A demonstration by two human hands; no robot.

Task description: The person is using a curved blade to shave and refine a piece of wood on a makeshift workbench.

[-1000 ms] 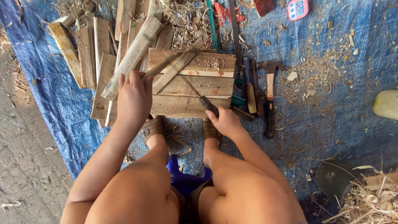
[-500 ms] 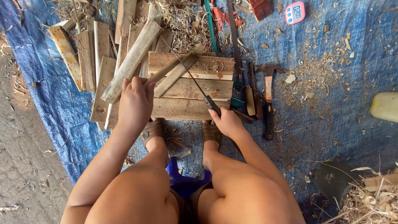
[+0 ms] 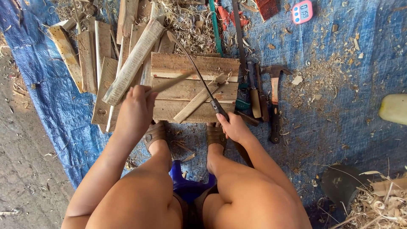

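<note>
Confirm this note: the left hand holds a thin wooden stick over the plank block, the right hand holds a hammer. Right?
Not quite. In the head view the right hand holds a curved knife; the hammer lies untouched on the blue tarp. The left hand does hold the stick over the block.

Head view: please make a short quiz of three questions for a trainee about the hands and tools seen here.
1. True or false: the left hand holds a thin wooden stick.
2. What does the right hand grip?
A. the hammer
B. the curved blade
C. the pink timer
3. On what surface does the wooden block lie?

Key:
1. True.
2. B, by its dark handle.
3. On the blue tarp.
</note>
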